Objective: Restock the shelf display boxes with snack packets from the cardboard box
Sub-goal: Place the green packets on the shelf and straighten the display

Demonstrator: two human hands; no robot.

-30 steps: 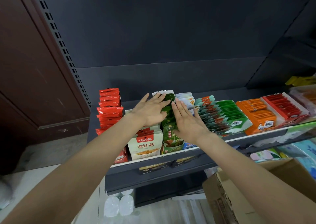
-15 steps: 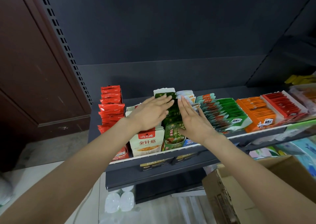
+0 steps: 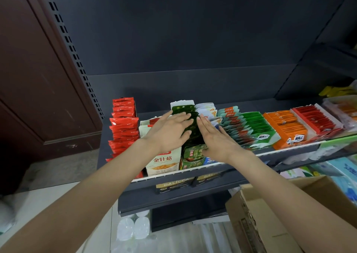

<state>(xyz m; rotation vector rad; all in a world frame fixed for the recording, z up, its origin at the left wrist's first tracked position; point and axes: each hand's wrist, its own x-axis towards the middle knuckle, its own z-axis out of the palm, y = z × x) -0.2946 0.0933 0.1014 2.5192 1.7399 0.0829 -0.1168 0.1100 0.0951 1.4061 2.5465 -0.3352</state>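
Both flat hands are still pressing the row of glossy dark-green packets [image 3: 190,125] in its box [image 3: 193,161] on the shelf [image 3: 193,170], left hand [image 3: 170,131] and right hand [image 3: 216,139] now closer together, fingers straight, gripping nothing.

The white display box [image 3: 163,163] at the shelf's front edge reads "金针菇". Just below it, on the shelf's underside tier, a dark box [image 3: 174,185] shows gold letters "DALICCA", partly cut off.
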